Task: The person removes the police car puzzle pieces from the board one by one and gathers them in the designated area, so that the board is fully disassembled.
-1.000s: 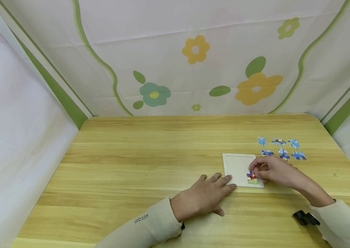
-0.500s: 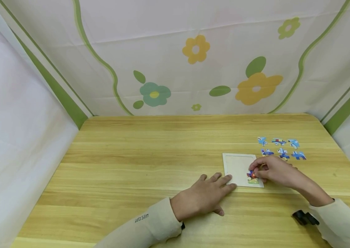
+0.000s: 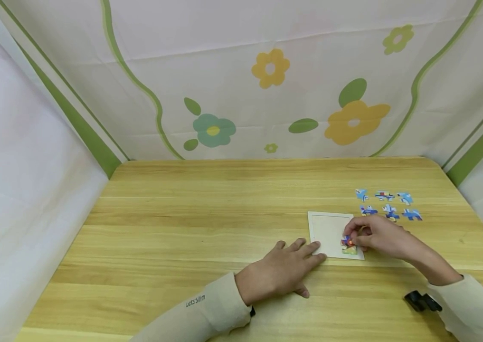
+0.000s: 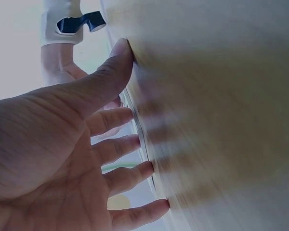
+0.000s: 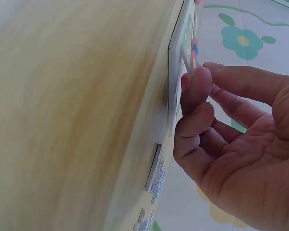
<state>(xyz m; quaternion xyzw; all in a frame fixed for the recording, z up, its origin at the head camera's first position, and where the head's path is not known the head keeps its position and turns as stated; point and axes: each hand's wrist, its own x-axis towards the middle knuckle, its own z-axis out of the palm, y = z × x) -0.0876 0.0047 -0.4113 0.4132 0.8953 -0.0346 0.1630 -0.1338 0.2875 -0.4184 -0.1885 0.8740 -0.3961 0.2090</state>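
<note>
A shallow white puzzle tray (image 3: 326, 232) lies on the table in the head view. My left hand (image 3: 281, 268) has its fingers spread, two fingertips resting on the tray's near left corner; in the left wrist view the left hand (image 4: 106, 144) shows straight fingers. My right hand (image 3: 380, 237) pinches a red and blue puzzle piece (image 3: 345, 241) at the tray's right side, partly hidden by the fingers. Just below that piece, a green and yellow area (image 3: 349, 250) fills the near right corner. From the side, the right hand (image 5: 231, 125) has thumb and forefinger together above the tray edge.
Several loose blue puzzle pieces (image 3: 391, 212) lie in two rows beyond the right hand. The wooden table (image 3: 224, 199) meets a white flowered cloth (image 3: 232, 85) at the back. A black wrist device (image 3: 422, 301) sits by the right cuff.
Both hands keep their places. The red and blue puzzle piece turns or shifts very slightly under the right fingers.
</note>
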